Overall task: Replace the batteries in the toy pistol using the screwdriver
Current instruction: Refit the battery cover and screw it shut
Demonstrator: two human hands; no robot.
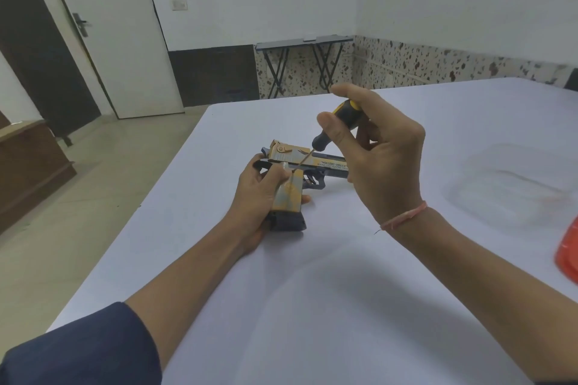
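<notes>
The toy pistol (291, 178) lies on its side on the white table (312, 291), barrel pointing right. The left hand (259, 200) wraps its grip, holding it steady. The right hand (375, 159) pinches the screwdriver (337, 126) by its black-and-yellow handle, the tip set down at the top of the pistol's grip. A red object (567, 250) sits at the right edge.
</notes>
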